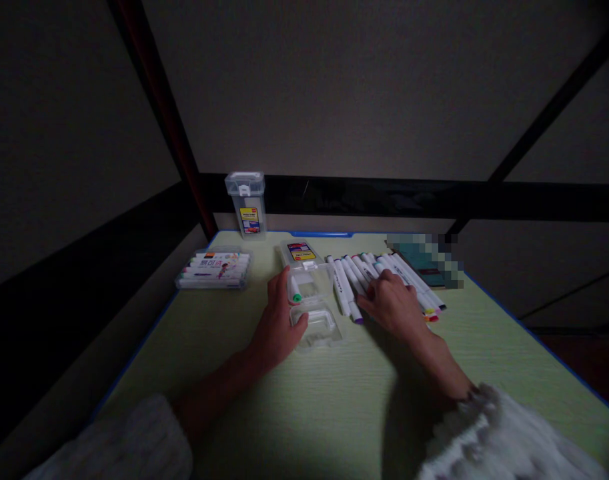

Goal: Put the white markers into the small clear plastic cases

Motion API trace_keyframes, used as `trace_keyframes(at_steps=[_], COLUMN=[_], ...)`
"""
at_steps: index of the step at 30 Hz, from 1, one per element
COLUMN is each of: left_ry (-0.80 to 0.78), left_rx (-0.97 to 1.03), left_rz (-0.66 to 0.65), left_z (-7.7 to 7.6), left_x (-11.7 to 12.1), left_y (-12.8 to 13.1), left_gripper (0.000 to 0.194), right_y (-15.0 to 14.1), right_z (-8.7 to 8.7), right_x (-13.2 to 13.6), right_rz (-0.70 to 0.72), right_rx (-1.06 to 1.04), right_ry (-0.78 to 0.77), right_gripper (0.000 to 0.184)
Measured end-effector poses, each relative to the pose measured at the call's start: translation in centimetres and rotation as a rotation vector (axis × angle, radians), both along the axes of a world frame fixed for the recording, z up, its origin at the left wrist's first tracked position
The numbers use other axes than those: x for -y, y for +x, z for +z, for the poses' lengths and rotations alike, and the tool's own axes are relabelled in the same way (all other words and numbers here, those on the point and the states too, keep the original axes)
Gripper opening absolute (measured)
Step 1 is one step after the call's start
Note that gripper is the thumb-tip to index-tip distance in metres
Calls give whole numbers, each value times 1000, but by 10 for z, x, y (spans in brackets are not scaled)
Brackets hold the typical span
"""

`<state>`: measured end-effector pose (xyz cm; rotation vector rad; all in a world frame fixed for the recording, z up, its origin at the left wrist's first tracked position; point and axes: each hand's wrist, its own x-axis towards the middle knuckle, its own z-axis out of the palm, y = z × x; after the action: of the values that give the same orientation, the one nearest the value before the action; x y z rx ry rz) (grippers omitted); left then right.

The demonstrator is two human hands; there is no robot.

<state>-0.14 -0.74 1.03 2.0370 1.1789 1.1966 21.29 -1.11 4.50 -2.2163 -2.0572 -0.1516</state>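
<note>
Markers, white and colour-capped (340, 287), mostly loose under right hand (390, 303), grip unclear — just one green-ended marker (295, 291) inside open clear plastic box (314, 290), against spread left hand (275, 328).

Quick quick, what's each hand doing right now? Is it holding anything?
Left hand: open, thumb and fingers spread at the clear box.
Right hand: curled over the white markers; can't tell if it grips one.
</note>
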Motion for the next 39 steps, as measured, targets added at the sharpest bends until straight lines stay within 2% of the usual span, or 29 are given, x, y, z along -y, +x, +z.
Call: trace_keyframes(at_steps=[6,17,25,35,39], left_ry=[-6,-4,1,-14,-5], left_rx=[-4,-9,2,-12,-6], left_rz=[3,-3,-18,-5,-10], left_z=[0,1,2,0,0], left_x=[0,0,0,0,0], left_y=[0,-1,0,0,0], left_gripper=[87,86,86,85,86], right_y=[1,-4,-3,-8,-9], right_z=[-3,7,4,9,9], right_x=[-1,1,-1,3,3], right_rz=[-6,18,23,-31,-34], right_rx=[-21,-125,-139,-199,-258], right_ry=[28,106,167,99,121], right_gripper=[24,24,21,24,23])
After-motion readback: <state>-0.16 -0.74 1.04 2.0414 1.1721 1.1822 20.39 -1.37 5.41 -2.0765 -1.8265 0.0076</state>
